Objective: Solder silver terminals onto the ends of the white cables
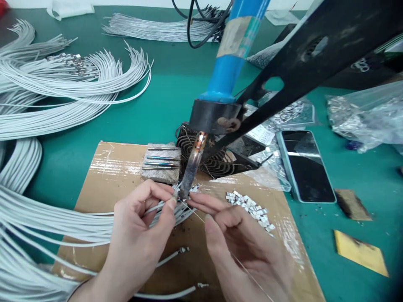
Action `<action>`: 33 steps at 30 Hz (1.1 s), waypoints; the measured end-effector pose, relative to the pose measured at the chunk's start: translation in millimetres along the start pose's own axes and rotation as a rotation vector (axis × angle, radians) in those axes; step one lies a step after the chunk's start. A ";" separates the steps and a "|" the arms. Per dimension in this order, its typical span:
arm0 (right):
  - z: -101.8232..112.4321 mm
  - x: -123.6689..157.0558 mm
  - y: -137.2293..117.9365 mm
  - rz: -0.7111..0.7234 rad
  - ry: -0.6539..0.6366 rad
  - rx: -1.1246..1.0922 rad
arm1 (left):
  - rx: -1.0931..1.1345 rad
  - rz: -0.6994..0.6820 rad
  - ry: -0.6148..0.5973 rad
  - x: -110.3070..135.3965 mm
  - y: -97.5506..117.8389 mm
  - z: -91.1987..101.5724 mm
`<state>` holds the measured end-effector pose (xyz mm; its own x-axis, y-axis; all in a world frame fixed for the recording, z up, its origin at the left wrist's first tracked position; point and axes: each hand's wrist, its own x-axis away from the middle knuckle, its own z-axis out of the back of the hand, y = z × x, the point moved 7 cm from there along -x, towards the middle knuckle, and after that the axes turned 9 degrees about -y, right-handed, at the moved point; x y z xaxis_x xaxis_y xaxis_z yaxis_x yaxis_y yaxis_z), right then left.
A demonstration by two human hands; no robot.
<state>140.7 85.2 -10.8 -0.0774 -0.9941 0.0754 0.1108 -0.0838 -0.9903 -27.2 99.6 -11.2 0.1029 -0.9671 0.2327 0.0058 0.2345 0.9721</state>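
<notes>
My left hand [138,235] pinches the end of a white cable [156,207] between thumb and forefinger, right beside the tip of a soldering iron [190,171]. The iron is blue-handled and hangs tip-down from a black bracket [296,58]. A thin solder wire [198,216] runs through the closed fingers of my right hand [242,239] up to the iron's tip. More white cable ends lie under both hands. The exact joint at the tip is partly hidden by my fingertips. Two cables with metal terminals [183,250] lie below, near my left wrist.
Cardboard [94,180] covers the green table. On it are a grey block [160,173] with metal rods, a small fan [220,167] and a pile of small metal terminals [248,207]. Bundled white cables [63,117] fill the left. A phone [307,167] and sponges [362,251] lie right.
</notes>
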 end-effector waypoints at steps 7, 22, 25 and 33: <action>0.5 -0.9 0.1 0.016 -0.033 0.031 | 0.005 0.006 0.016 -1.4 0.7 0.1; -1.6 -0.6 0.1 0.032 -0.036 0.029 | 0.024 -0.001 0.045 -0.9 3.1 0.6; -2.5 -1.0 -0.2 0.026 -0.031 0.021 | 0.025 -0.001 0.043 -1.2 3.0 0.9; -1.1 -0.4 1.3 0.013 -0.007 0.020 | -0.007 -0.012 -0.003 -0.1 -2.5 1.0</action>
<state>139.9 85.6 -12.2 -0.0689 -0.9956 0.0633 0.1311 -0.0720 -0.9887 -28.3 99.0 -13.6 0.0995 -0.9702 0.2210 0.0145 0.2234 0.9746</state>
